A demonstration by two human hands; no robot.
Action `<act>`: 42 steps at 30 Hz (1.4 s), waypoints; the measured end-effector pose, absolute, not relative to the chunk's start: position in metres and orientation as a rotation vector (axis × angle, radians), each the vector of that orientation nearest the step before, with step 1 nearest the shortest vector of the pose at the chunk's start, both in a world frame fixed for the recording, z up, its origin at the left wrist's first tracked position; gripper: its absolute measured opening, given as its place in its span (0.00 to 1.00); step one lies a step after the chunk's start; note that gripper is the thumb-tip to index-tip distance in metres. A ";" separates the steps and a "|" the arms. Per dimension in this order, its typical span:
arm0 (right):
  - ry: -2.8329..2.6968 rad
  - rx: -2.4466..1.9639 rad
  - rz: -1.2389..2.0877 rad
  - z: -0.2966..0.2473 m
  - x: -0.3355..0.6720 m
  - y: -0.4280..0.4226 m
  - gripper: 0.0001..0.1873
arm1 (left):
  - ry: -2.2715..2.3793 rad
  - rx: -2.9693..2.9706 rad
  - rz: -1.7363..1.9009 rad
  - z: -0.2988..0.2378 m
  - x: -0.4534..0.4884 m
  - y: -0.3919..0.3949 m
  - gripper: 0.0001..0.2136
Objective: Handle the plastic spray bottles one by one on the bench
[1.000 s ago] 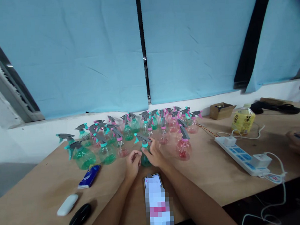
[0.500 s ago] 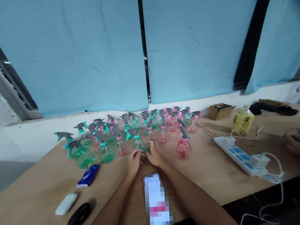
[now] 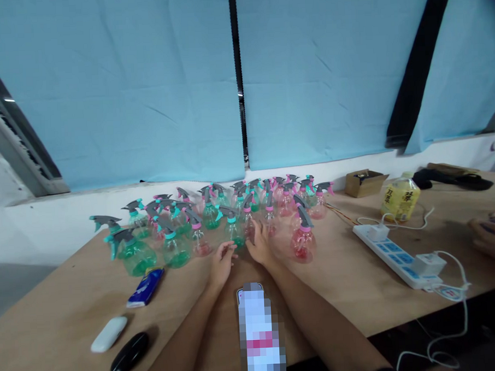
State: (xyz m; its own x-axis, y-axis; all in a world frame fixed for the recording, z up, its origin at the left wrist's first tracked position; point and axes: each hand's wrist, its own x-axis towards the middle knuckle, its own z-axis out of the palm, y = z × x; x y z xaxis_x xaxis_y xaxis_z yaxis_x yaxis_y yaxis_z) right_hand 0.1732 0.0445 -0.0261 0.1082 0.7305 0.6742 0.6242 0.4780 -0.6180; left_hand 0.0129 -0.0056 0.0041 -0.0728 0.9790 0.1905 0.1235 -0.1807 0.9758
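Several small spray bottles stand in a cluster at the back of the wooden table, green ones on the left and pink ones on the right. A green spray bottle with a grey trigger stands just beyond my hands. My left hand lies on the table with fingers stretched toward it, holding nothing. My right hand is open, its fingers up near the bottle's right side and beside a pink bottle. A phone lies between my forearms.
At the left front lie a blue packet, a white case and a black case. A white power strip with chargers, a yellow drink bottle and a cardboard box sit right. Another person's hand shows at the right edge.
The green bottle that my right hand held has moved back into the cluster and been let go. Both hands followed it forward and now lie open.
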 end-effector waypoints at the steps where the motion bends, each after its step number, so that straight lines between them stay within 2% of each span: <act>1: -1.595 -1.209 0.103 -0.026 0.174 0.047 0.39 | 1.268 1.403 1.343 0.005 0.013 -0.006 0.18; 9: -1.592 -1.193 0.037 -0.027 0.174 0.063 0.39 | 1.206 1.590 1.146 0.010 0.016 -0.012 0.17; 17: -1.559 -1.269 0.154 -0.031 0.177 0.074 0.45 | 1.167 1.546 1.190 0.008 0.015 -0.009 0.22; 25: -1.530 -1.429 0.106 -0.028 0.177 0.069 0.44 | 1.171 1.548 1.211 0.003 0.015 -0.006 0.22; 42: -1.442 -1.588 0.243 -0.012 0.174 0.055 0.47 | 1.196 1.498 1.271 -0.001 0.014 -0.001 0.24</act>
State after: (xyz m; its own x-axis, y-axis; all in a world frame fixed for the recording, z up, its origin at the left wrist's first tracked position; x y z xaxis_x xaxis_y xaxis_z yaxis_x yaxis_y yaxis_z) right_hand 0.1745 0.0553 -0.0124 0.2868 0.8574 0.4273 0.6703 0.1390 -0.7289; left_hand 0.0144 -0.0014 -0.0010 0.0407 0.9765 0.2117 0.1523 -0.2155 0.9646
